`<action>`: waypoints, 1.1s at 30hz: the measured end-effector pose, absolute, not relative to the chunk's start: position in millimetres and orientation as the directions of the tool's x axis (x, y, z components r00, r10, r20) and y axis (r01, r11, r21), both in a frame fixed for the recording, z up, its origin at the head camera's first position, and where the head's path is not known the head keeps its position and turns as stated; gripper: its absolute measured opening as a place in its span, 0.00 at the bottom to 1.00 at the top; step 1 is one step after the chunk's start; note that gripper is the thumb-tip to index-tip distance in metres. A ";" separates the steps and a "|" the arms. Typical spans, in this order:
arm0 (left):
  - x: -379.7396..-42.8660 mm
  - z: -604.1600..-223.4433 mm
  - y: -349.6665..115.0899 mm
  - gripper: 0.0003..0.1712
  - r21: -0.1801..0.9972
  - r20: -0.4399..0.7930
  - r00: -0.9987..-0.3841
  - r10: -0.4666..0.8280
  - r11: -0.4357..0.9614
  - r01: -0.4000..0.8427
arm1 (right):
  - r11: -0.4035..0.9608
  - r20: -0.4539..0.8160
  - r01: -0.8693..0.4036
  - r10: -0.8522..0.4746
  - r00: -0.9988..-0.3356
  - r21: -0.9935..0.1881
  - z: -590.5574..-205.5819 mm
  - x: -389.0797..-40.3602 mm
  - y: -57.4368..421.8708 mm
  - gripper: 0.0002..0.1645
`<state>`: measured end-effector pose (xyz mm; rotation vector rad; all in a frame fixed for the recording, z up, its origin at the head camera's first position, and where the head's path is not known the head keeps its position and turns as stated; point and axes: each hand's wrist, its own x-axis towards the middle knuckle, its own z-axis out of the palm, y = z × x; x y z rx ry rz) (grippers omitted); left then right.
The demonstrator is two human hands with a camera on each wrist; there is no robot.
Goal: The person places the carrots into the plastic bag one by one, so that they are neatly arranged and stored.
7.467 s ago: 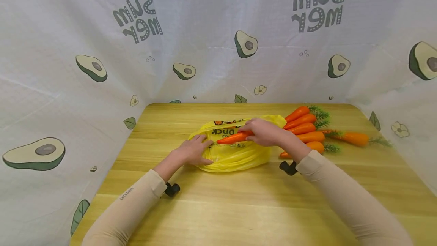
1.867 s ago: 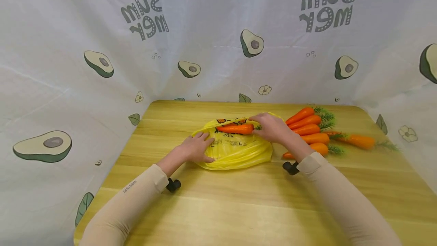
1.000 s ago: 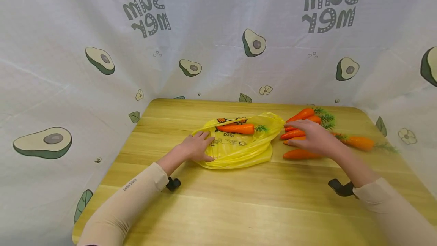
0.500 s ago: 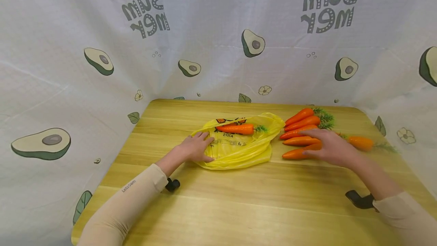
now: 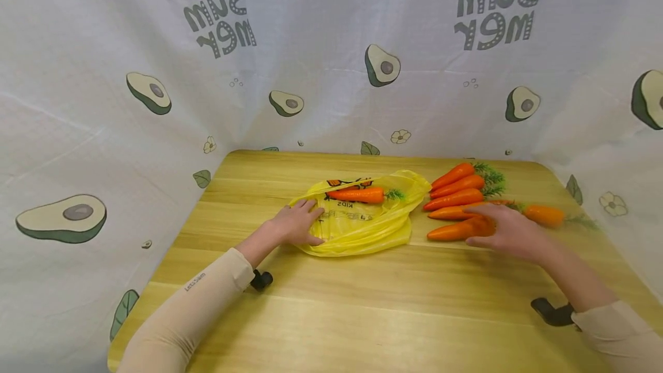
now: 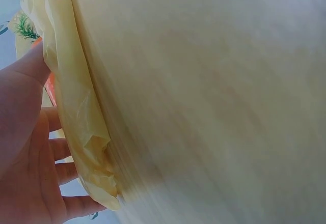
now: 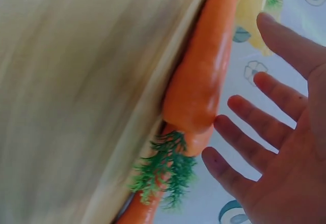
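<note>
A yellow plastic bag (image 5: 370, 240) lies on the table with its mouth spread towards the left. Inside it is an orange carrot (image 5: 362, 195) with a green leafy top. My left hand (image 5: 297, 224) rests at the bag's mouth, fingers extended against the inside of its edge (image 6: 76, 96) in the left wrist view. Over the stack of carrots, my right hand (image 5: 510, 233) hovers at the nearest carrot (image 5: 456, 231), overlapping its thick end. In the right wrist view its fingers are spread apart beside that carrot (image 7: 201, 66), holding nothing.
Several more carrots, such as a red-orange carrot (image 5: 456, 199), lie fanned right of the bag, tips pointing left. Another carrot (image 5: 546, 216) lies farther right, behind my right hand. A white cloth (image 5: 331, 73) printed with avocados hangs behind the wooden table (image 5: 362, 315).
My right hand let go of a carrot inside the bag, then moved right and towards me to the nearest loose carrot. My left hand stayed at the bag's mouth.
</note>
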<state>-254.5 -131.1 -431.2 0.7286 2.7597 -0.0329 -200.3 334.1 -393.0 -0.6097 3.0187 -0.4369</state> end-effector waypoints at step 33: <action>-251.8 -431.1 -132.3 0.51 0.059 -0.271 -0.837 0.476 0.876 0.479 | 0.869 0.089 -0.483 -0.475 -0.875 -0.108 -418.0 -202.3 341.5 0.23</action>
